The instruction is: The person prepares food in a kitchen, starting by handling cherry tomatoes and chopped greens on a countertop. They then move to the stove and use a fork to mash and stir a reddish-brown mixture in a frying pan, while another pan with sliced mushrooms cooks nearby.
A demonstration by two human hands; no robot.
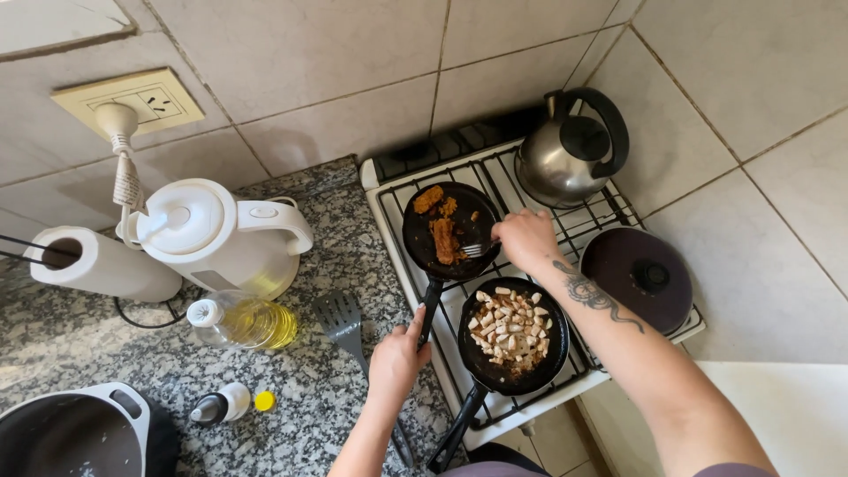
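Note:
My left hand grips the black handle of a small black pan on the back left burner. That pan holds orange-brown breaded pieces. My right hand holds a metal fork whose tines touch the breaded pieces. A second black pan sits in front of it on the white stove, filled with several pale diced cubes; my right forearm passes over its right rim.
A steel kettle stands at the stove's back right and a dark lidded pot at front right. On the granite counter lie a spatula, an oil bottle, a white electric kettle, paper towels, a small bottle and a pot.

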